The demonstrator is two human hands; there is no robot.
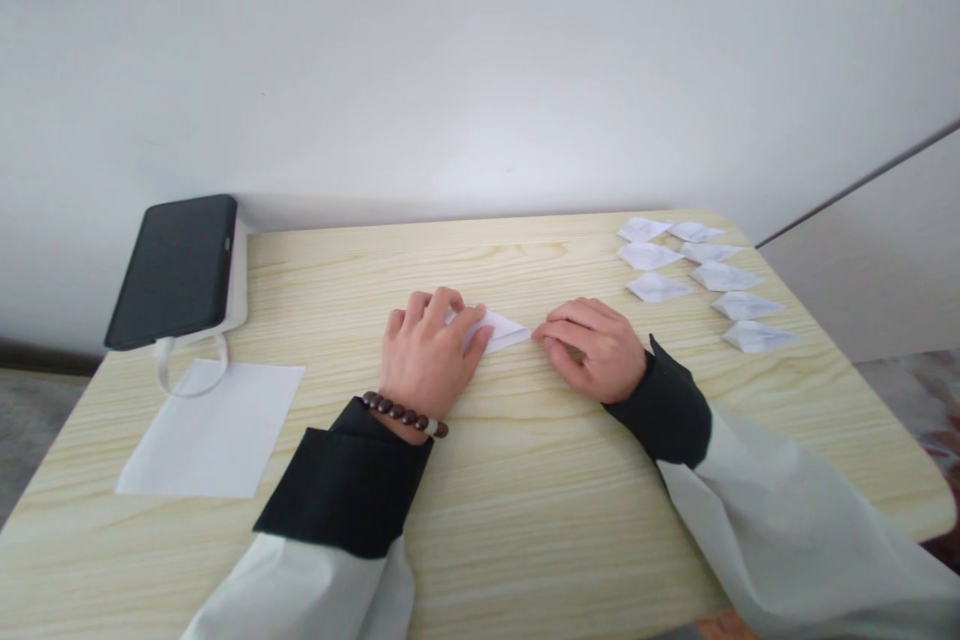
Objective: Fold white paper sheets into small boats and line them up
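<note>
A small white sheet of folded paper [507,331] lies on the wooden table, its narrow tip pointing right. My left hand [429,352] is over its left part, with the thumb and fingers closed on the paper and pressing it down; that end is largely hidden. A dark bead bracelet [405,415] circles the left wrist. At the paper's right tip, my right hand [592,348] has its thumb and forefinger drawn together in a pinch. The fingertips meet the very end of the tip, and the other fingers curl beside them.
Several folded white paper pieces [660,287] lie in two columns at the table's [480,520] back right. On the left is a flat white sheet [214,435], partly under a white strap [169,370]. Behind it a black-screened device [176,265] leans near the wall [480,70].
</note>
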